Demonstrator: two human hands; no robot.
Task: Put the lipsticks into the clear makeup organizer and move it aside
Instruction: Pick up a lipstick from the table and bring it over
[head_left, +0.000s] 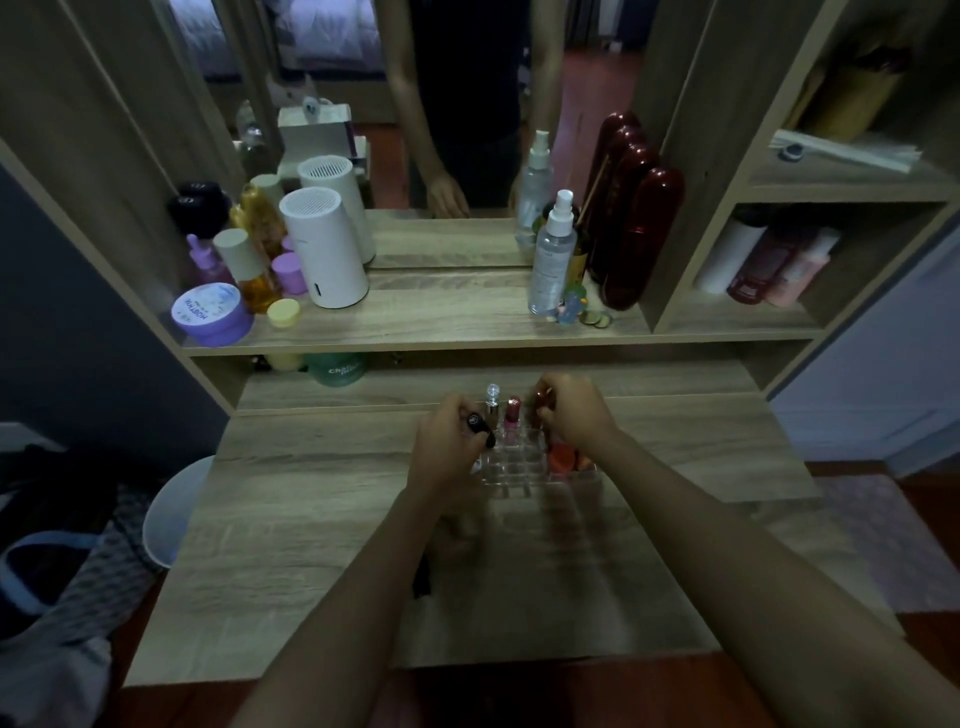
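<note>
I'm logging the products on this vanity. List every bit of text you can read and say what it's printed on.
"HOBTHYA", roughly, seen turned round and partly blurred: lid of the purple jar on the shelf's left end.
"Cha...", the rest blurred: green tub under the shelf.
Clear spray bottle: fine print on its label, too small to read.
Black lipstick in the left hand: a round mark on its cap, unreadable.
Nothing else is legible.

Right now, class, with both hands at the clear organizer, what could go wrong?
1. The left hand holds a black lipstick tilted; it may miss its slot in the clear makeup organizer.
2. The right hand, lowering a dark red lipstick, could knock the pink lipstick standing beside it.
</note>
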